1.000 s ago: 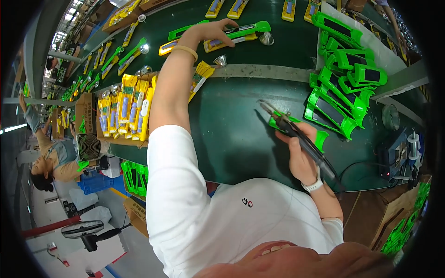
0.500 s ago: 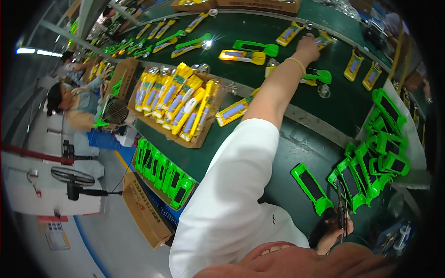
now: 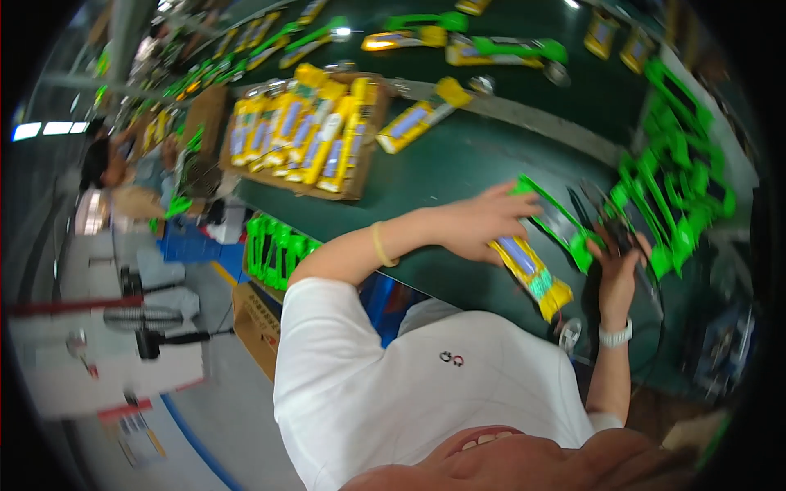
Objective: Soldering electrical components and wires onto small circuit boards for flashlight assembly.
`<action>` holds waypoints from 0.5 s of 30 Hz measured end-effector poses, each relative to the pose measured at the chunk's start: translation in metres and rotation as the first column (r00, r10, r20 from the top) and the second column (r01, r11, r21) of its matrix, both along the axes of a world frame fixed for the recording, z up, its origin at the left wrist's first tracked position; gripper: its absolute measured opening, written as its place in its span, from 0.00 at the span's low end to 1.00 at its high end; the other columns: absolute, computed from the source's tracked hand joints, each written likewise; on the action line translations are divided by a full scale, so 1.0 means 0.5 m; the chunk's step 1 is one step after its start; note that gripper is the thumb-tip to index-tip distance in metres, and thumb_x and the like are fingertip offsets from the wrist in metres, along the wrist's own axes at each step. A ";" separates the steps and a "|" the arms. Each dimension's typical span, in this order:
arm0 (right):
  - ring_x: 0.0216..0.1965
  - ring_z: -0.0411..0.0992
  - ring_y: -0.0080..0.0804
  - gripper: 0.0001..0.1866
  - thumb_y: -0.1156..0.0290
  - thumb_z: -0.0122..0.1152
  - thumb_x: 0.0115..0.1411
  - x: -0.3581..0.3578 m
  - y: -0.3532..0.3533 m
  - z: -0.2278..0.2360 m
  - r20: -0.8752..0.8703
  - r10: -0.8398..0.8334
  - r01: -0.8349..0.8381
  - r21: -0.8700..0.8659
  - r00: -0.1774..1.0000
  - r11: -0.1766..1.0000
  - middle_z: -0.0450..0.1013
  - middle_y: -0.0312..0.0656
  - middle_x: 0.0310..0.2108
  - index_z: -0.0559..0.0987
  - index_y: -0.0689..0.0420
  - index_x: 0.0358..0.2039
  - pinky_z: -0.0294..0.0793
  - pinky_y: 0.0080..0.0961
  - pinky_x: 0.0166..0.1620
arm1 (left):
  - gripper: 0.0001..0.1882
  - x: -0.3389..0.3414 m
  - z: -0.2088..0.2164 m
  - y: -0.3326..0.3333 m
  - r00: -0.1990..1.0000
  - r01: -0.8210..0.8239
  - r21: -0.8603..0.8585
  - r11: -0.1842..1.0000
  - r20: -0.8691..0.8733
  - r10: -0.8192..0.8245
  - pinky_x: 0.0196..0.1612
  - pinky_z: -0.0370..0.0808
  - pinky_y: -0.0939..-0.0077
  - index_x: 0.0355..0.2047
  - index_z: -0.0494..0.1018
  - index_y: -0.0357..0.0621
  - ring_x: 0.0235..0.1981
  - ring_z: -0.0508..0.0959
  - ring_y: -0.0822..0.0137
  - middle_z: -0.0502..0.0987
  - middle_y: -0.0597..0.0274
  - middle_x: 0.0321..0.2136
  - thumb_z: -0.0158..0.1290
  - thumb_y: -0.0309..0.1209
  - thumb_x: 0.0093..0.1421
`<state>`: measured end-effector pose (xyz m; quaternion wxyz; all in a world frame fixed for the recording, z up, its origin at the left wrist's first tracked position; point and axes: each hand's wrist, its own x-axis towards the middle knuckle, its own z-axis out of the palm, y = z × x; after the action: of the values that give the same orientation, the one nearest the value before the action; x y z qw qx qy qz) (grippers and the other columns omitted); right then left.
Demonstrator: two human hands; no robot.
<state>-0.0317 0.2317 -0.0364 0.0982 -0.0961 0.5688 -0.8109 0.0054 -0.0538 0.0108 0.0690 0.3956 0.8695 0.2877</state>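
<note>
My left hand (image 3: 489, 222), fingers closed, grips a yellow lamp body (image 3: 536, 282) that has a purple-blue battery and a small green board in it. A round silver reflector (image 3: 568, 332) hangs beside its lower end. The left fingertips overlap the top of a green plastic housing (image 3: 565, 233) with a long opening, which lies on the bench between my hands. My right hand (image 3: 620, 260) is closed round a dark slim tool (image 3: 616, 227) with a cord; blur hides its exact kind. The right fingers are close to the housing's lower end.
A heap of green housings (image 3: 675, 176) lies right of my hands. A cardboard box (image 3: 358, 184) of yellow lamp bodies stands left on the green bench (image 3: 442, 176), with another yellow body (image 3: 422, 119) beside it. Green housings (image 3: 274, 250) fill a lower box. A person (image 3: 131, 176) sits far left.
My left hand has come back from the far side of the bench with a yellow lamp body. My right hand and its tool have moved up beside the green housing. The view has shifted.
</note>
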 end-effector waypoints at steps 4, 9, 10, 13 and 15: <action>0.46 0.68 0.47 0.18 0.58 0.38 0.65 0.000 0.020 0.011 -0.197 -0.146 0.118 -0.148 0.970 0.982 0.65 0.46 0.48 0.58 0.53 0.50 0.70 0.31 0.36 | 0.25 0.005 -0.040 -0.014 0.982 -0.178 0.070 0.982 -0.044 0.181 0.59 0.50 0.47 0.44 0.68 0.43 0.57 0.59 0.51 0.63 0.49 0.51 0.60 0.33 0.45; 0.26 0.66 0.31 0.20 0.52 0.42 0.62 0.064 0.073 0.042 -0.189 -0.427 0.400 -0.166 0.884 0.901 0.68 0.45 0.32 0.61 0.56 0.44 0.64 0.23 0.26 | 0.23 0.000 -0.011 -0.001 0.942 -0.312 0.061 0.948 -0.108 0.317 0.58 0.55 0.54 0.43 0.71 0.44 0.56 0.61 0.47 0.68 0.52 0.48 0.61 0.31 0.44; 0.25 0.66 0.30 0.20 0.52 0.41 0.63 0.074 0.080 0.045 -0.176 -0.463 0.439 -0.162 0.869 0.884 0.68 0.45 0.31 0.61 0.56 0.44 0.63 0.21 0.25 | 0.24 -0.003 -0.020 -0.008 0.947 -0.314 0.117 0.942 -0.035 0.320 0.58 0.57 0.56 0.43 0.70 0.44 0.56 0.60 0.47 0.68 0.52 0.48 0.61 0.31 0.44; 0.22 0.65 0.28 0.19 0.54 0.44 0.62 0.096 0.092 0.048 -0.136 -0.502 0.468 -0.217 0.854 0.856 0.68 0.44 0.31 0.61 0.56 0.43 0.63 0.19 0.24 | 0.26 -0.002 -0.012 0.006 0.957 -0.288 0.078 0.955 -0.010 0.289 0.56 0.61 0.60 0.46 0.67 0.42 0.56 0.61 0.48 0.68 0.52 0.48 0.60 0.29 0.45; 0.20 0.65 0.27 0.18 0.58 0.50 0.60 0.100 0.097 0.044 -0.188 -0.509 0.474 -0.201 0.840 0.857 0.67 0.44 0.31 0.62 0.57 0.41 0.64 0.21 0.22 | 0.28 0.007 -0.001 0.020 0.947 -0.298 0.054 0.953 -0.109 0.302 0.54 0.63 0.61 0.47 0.66 0.41 0.55 0.62 0.49 0.68 0.52 0.48 0.61 0.29 0.44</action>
<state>0.0184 0.2804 -0.0146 -0.1886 -0.0485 0.5208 -0.8312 0.0088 -0.0439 0.0105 -0.0335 0.2760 0.9166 0.2872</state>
